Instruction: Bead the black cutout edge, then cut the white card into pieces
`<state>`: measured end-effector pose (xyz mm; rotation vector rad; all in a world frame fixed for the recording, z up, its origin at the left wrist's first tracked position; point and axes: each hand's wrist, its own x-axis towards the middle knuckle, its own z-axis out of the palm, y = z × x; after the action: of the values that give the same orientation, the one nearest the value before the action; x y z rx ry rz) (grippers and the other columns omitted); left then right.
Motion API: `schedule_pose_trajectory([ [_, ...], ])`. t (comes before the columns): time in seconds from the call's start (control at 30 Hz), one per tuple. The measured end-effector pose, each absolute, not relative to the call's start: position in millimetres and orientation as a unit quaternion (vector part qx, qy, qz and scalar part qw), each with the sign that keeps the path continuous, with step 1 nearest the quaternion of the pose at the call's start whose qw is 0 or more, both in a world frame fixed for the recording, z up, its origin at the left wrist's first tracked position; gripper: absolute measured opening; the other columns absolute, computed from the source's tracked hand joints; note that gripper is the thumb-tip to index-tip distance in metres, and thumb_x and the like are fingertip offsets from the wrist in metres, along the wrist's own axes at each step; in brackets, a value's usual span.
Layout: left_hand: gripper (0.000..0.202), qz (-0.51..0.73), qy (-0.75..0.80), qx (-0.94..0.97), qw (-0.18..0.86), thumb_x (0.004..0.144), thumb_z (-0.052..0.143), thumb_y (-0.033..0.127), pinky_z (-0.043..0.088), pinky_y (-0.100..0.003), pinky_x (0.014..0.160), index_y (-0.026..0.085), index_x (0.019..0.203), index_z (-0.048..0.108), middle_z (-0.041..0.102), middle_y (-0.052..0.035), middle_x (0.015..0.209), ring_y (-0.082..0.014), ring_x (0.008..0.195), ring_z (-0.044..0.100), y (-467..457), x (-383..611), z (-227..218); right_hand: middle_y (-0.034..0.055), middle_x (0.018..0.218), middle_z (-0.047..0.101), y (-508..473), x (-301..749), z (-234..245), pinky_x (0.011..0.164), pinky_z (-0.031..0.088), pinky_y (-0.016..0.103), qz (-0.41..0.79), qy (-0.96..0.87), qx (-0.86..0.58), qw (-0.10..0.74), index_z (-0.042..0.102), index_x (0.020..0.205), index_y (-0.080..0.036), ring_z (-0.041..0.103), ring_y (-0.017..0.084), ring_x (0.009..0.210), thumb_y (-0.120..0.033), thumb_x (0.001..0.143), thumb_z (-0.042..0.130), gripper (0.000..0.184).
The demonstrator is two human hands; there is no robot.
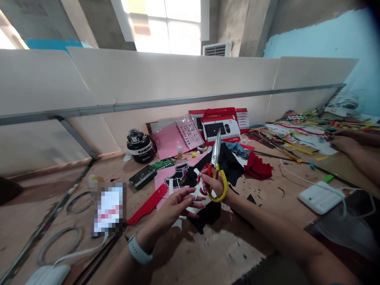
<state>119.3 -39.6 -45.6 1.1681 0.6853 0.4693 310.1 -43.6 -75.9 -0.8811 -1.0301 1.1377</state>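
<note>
My right hand (215,186) grips a pair of scissors (215,166) with red and yellow handles, blades pointing up and away. My left hand (175,208), with a watch at the wrist, pinches a piece of white paper (198,194) right beside the scissors' handles. Under both hands lie black fabric (208,215), a pink sheet (163,178) and a black piece edged with small beads (178,176). A red strip (148,206) lies just left of my left hand.
On the wooden table: a black jar (139,147), a keyboard box (221,128), red cloth (258,166), a white power adapter (322,196), metal rings (61,241) at left. Another person's hands (341,140) rest at the far right among coloured strips. A low partition wall stands behind.
</note>
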Motion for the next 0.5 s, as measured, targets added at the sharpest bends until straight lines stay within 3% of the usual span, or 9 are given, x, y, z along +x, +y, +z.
schedule_pose_trajectory([
  [0.3, 0.037, 0.139, 0.302, 0.523, 0.785, 0.08, 0.072, 0.038, 0.057, -0.034, 0.073, 0.018, 0.106, 0.053, 0.07, -0.0136, 0.109, -0.0242, 0.095, 0.069, -48.6, 122.8, -47.4, -0.0079, 0.044, 0.053, -50.5, 309.0, -71.5, 0.033, 0.04, 0.019, 0.522, -0.492, -0.374, 0.588, 0.055, 0.083, -0.017, 0.047, 0.009, 0.033, -0.045, 0.079, 0.067, 0.031],
  [0.5, 0.037, 0.14, 0.299, 0.526, 0.784, 0.081, 0.071, 0.039, 0.056, -0.032, 0.073, 0.016, 0.106, 0.054, 0.07, -0.0134, 0.108, -0.0234, 0.094, 0.069, -45.5, 122.8, -48.7, -0.0065, 0.046, 0.053, -46.5, 314.4, -72.5, 0.033, 0.039, 0.019, 0.509, -0.5, -0.384, 0.586, 0.056, 0.079, -0.018, 0.047, 0.009, 0.033, -0.053, 0.086, 0.058, 0.036],
])
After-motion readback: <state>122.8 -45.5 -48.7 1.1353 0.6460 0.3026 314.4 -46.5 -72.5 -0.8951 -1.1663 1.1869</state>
